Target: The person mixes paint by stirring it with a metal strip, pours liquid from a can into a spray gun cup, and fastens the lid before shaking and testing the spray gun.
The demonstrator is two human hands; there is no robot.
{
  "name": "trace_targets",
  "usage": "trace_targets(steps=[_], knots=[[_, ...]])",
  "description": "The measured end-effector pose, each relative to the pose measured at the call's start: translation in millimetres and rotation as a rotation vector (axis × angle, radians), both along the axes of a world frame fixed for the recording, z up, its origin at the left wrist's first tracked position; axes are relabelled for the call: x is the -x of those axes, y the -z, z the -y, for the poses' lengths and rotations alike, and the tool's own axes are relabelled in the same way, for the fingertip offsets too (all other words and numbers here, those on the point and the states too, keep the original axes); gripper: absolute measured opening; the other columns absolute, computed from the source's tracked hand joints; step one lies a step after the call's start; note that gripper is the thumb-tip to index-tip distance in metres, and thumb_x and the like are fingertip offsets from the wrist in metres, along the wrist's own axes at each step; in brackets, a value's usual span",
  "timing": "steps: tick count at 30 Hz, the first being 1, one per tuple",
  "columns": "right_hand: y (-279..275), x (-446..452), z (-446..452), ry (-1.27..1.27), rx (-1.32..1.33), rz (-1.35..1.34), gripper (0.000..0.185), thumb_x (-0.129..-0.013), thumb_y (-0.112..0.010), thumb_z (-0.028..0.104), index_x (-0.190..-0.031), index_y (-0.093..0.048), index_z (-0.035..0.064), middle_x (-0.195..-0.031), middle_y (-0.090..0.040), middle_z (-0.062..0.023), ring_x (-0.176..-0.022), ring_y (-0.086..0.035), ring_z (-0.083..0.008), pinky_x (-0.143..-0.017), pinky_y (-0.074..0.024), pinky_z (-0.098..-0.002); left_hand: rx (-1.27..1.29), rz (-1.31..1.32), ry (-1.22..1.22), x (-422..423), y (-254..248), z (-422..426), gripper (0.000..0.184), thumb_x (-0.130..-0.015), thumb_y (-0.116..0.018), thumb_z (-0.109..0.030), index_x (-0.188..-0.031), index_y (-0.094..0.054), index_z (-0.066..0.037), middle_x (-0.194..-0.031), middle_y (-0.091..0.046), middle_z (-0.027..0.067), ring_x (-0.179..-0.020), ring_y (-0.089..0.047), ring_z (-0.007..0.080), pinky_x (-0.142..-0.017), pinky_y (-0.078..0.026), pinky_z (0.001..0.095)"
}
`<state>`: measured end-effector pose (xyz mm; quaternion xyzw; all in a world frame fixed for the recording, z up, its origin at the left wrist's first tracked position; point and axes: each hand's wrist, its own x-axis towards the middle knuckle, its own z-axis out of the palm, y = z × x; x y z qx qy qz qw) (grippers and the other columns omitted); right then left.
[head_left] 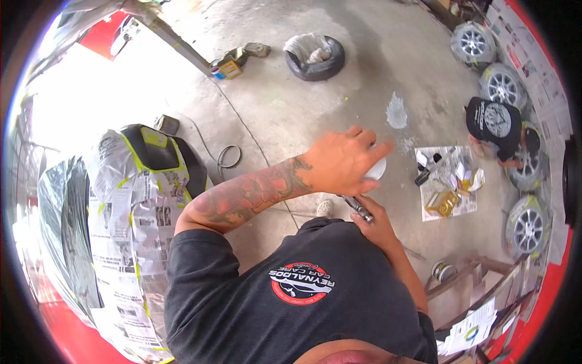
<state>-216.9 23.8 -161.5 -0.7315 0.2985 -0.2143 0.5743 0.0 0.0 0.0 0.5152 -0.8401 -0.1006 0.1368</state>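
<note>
My right hand [377, 225] is wrapped around a metal spray gun [362, 210] held in front of my chest. A white cup [376, 170] stands on top of the gun, partly hidden by my fingers. My left hand [345, 161] reaches across from the left, palm down, with its fingers curled over the cup. Those fingers are slightly smeared by motion. Most of the gun's body and its nozzle are covered by my hands.
At right, a person in a black cap [496, 121] crouches by several wheels [527, 225]. Newspaper [429, 209] nearby bears a yellow tin [442, 203]. A bagged tyre [314, 74] lies ahead. Paper-masked car parts [130, 242] stand left; a hose [228, 158] crosses the floor.
</note>
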Motion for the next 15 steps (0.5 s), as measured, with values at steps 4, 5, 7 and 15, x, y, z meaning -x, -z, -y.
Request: trace_targets(steps=[4, 5, 7, 15], knots=[[-1, -6, 1, -0.030, 0.012, 0.033, 0.053, -0.084, -0.069, 0.004, -0.135, -0.056, -0.0032, -0.122, -0.065, -0.0212, -0.110, -0.065, -0.0304, -0.096, -0.0489, -0.0347, -0.005, 0.074, -0.022, -1, -8, -9, 0.071, -0.076, -0.080, -0.036, -0.136, -0.053, -0.010, -0.117, -0.060, 0.0134, -0.102, -0.063, 0.0313, -0.081, -0.058, 0.0401], [-2, -2, 1, -0.041, 0.014, 0.023, 0.053, -0.084, -0.068, 0.004, -0.135, -0.056, -0.0034, -0.122, -0.065, -0.0210, -0.109, -0.065, -0.0304, -0.096, -0.0490, -0.0348, -0.005, 0.076, -0.021, 1, -8, -10, 0.070, -0.076, -0.080, -0.036, -0.135, -0.054, -0.010, -0.117, -0.060, 0.0133, -0.103, -0.062, 0.0311, -0.081, -0.058, 0.0402], [-1, 2, 2, -0.056, 0.054, 0.039, 0.054, -0.084, -0.068, 0.003, -0.137, -0.055, -0.0024, -0.121, -0.065, -0.0206, -0.108, -0.065, -0.0301, -0.095, -0.0492, -0.0352, -0.005, 0.076, -0.006, 2, -4, -11, 0.068, -0.077, -0.079, -0.037, -0.134, -0.055, -0.010, -0.119, -0.059, 0.0133, -0.105, -0.062, 0.0312, -0.081, -0.058, 0.0406], [-4, 6, -2, -0.077, 0.044, 0.031, 0.059, -0.083, -0.067, 0.001, -0.141, -0.054, 0.0038, -0.122, -0.064, -0.0212, -0.113, -0.064, -0.0335, -0.099, -0.0480, -0.0376, 0.025, -0.041, 0.035, -7, 8, -18, 0.063, -0.081, -0.077, -0.040, -0.131, -0.057, -0.009, -0.123, -0.059, 0.0147, -0.112, -0.060, 0.0324, -0.090, -0.055, 0.0410]])
